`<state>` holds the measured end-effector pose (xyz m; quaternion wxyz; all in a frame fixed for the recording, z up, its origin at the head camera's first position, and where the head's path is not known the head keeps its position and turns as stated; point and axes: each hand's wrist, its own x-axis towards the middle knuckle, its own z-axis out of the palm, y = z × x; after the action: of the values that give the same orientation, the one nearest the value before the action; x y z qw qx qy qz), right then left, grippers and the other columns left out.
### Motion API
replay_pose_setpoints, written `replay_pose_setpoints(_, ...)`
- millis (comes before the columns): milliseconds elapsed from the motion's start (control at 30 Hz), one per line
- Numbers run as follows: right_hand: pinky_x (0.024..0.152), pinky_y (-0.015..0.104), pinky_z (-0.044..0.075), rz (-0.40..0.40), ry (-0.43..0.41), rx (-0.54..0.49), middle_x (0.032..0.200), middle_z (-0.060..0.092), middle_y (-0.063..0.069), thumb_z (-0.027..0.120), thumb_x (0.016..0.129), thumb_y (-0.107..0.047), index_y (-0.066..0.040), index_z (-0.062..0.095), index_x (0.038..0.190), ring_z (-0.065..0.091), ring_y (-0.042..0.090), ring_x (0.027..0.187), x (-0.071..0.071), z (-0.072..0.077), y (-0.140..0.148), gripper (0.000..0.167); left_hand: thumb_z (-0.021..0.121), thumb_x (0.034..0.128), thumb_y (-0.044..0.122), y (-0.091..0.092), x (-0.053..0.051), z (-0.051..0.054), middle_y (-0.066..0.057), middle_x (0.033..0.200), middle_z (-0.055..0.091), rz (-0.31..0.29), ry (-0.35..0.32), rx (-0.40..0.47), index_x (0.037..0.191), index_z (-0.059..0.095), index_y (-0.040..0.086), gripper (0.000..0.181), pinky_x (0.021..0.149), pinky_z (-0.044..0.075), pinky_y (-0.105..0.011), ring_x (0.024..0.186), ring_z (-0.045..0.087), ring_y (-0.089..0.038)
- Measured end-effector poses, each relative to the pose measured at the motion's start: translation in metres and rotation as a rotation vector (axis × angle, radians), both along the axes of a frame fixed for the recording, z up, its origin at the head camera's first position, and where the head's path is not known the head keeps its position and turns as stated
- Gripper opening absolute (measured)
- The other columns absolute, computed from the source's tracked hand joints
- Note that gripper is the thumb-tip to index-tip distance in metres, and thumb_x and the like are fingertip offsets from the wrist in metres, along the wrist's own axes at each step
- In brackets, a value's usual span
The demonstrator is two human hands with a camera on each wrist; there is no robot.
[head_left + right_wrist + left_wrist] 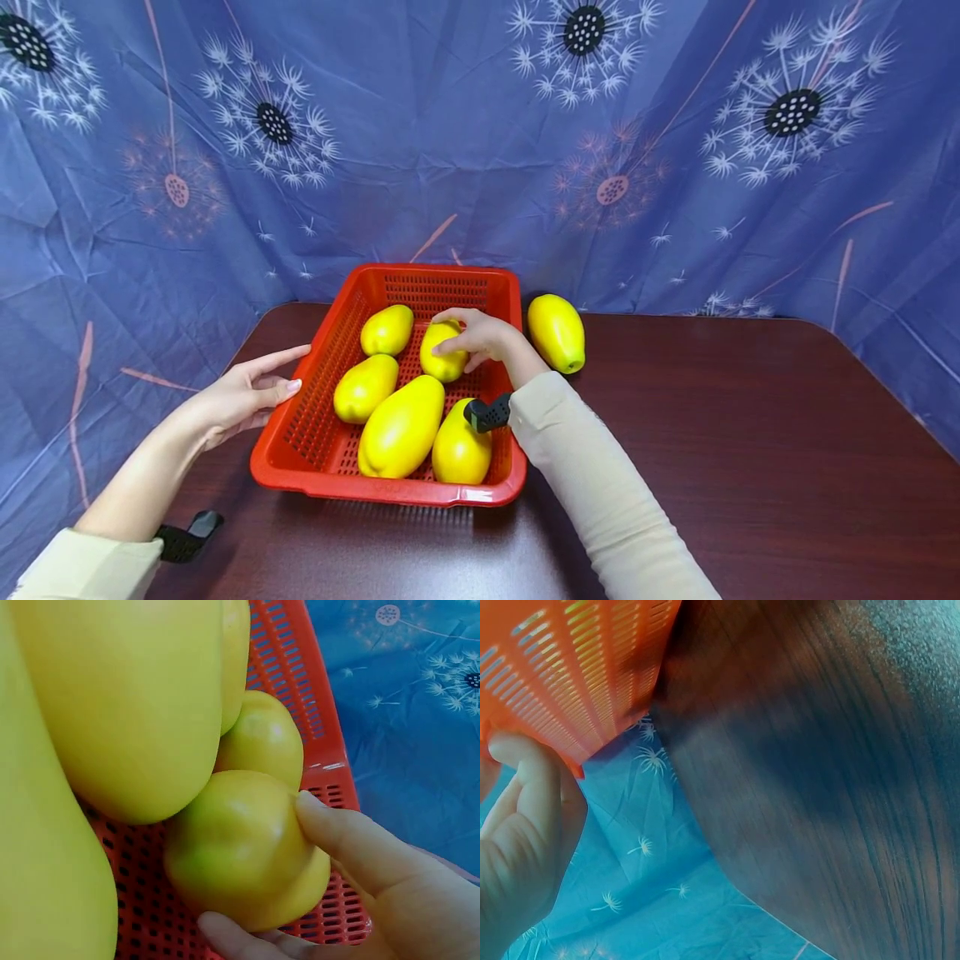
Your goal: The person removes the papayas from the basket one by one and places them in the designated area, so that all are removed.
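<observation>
A red plastic basket (408, 492) stands on the table with several yellow papayas in it. At its left side my left hand (243, 392) holds the rim; the thumb lies against the outer wall. In the left wrist view, the bent fingers of the left hand (529, 802) meet the basket's rim. My right hand (483, 336) reaches over the right wall and grips a papaya (442, 367) in the back right part. Seen from the right wrist, the right hand's (375, 885) thumb and fingers lie on opposite sides of that papaya (232, 840). The largest papaya (401, 429) lies in front.
Another papaya (557, 333) lies on the dark wooden table (720, 450), just right of the basket. A blue dandelion-print cloth (450, 125) hangs behind the table and along its sides. Inside the basket, a papaya (461, 450) sits under the right wrist's black strap.
</observation>
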<state>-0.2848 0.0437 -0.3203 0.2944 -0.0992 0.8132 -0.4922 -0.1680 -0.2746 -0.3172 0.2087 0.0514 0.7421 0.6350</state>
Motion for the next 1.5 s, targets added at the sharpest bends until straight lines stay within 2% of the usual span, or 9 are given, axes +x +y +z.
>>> replay_pose_setpoints(200,0.074,0.04,0.055,0.004,0.027,-0.094,0.135,0.038,0.011,0.068,0.085,-0.014,-0.02,0.045,0.136,0.059,0.028,0.086,0.002,0.002,0.004,0.057,0.056,0.0938,0.012,0.002,-0.002,0.0,-0.002,0.1,0.064,-0.01,0.004,-0.005,0.149,0.014,0.007,0.07,0.076,0.054,-0.035,0.088,0.065,-0.016)
replay_pose_setpoints(467,0.071,0.039,0.055,0.001,-0.002,-0.213,0.118,0.051,0.015,0.066,0.087,-0.013,-0.022,0.045,0.136,0.06,0.026,0.067,0.001,0.006,0.0,0.054,0.056,0.0936,0.012,0.0,0.0,0.002,-0.003,0.099,0.065,0.0,-0.023,-0.015,0.15,0.013,0.008,0.071,0.077,0.054,-0.035,0.088,0.065,-0.016)
replay_pose_setpoints(733,0.071,0.038,0.056,-0.038,-0.033,-0.333,0.121,0.049,0.015,0.065,0.088,-0.013,-0.023,0.043,0.137,0.063,0.026,0.072,0.005,0.028,0.008,0.055,0.058,0.0927,0.012,0.0,-0.002,0.004,-0.003,0.098,0.065,0.004,-0.033,-0.004,0.15,0.016,0.01,0.071,0.076,0.055,-0.034,0.086,0.065,-0.016)
replay_pose_setpoints(867,0.075,0.04,0.055,-0.044,-0.006,-0.384,0.121,0.05,0.019,0.062,0.089,-0.011,-0.023,0.04,0.139,0.065,0.027,0.078,0.006,0.04,0.025,0.056,0.058,0.0922,0.011,-0.001,-0.002,0.003,-0.003,0.098,0.065,0.004,-0.034,0.025,0.149,0.021,0.013,0.068,0.076,0.054,-0.034,0.087,0.066,-0.016)
replay_pose_setpoints(1000,0.076,0.039,0.055,-0.053,0.002,-0.412,0.13,0.043,0.017,0.058,0.091,-0.01,-0.022,0.036,0.142,0.064,0.03,0.088,0.006,0.049,0.044,0.056,0.058,0.0923,0.01,-0.004,-0.002,0.0,-0.003,0.098,0.066,0.0,-0.041,0.06,0.148,0.027,0.019,0.065,0.077,0.054,-0.034,0.088,0.066,-0.017)
replay_pose_setpoints(1133,0.074,0.037,0.055,-0.074,0.001,-0.415,0.136,0.036,0.015,0.056,0.093,-0.011,-0.022,0.034,0.144,0.063,0.029,0.088,0.006,0.051,0.063,0.057,0.058,0.0924,0.008,-0.005,-0.003,-0.002,-0.004,0.097,0.066,-0.012,-0.043,0.098,0.147,0.031,0.023,0.062,0.076,0.054,-0.034,0.088,0.066,-0.017)
replay_pose_setpoints(1333,0.076,0.036,0.055,-0.079,0.003,-0.409,0.135,0.039,0.018,0.054,0.094,-0.011,-0.022,0.031,0.145,0.065,0.026,0.085,0.009,0.049,0.081,0.057,0.058,0.0922,0.008,-0.005,-0.003,-0.002,-0.004,0.098,0.067,-0.018,-0.049,0.123,0.144,0.036,0.026,0.059,0.076,0.054,-0.034,0.088,0.066,-0.017)
replay_pose_setpoints(1500,0.078,0.038,0.054,-0.086,0.006,-0.432,0.138,0.035,0.017,0.053,0.095,-0.011,-0.022,0.029,0.146,0.063,0.028,0.092,0.012,0.052,0.095,0.058,0.058,0.0921,0.008,-0.004,-0.003,-0.002,-0.004,0.096,0.066,-0.018,-0.046,0.129,0.142,0.039,0.027,0.057,0.076,0.054,-0.034,0.088,0.065,-0.017)
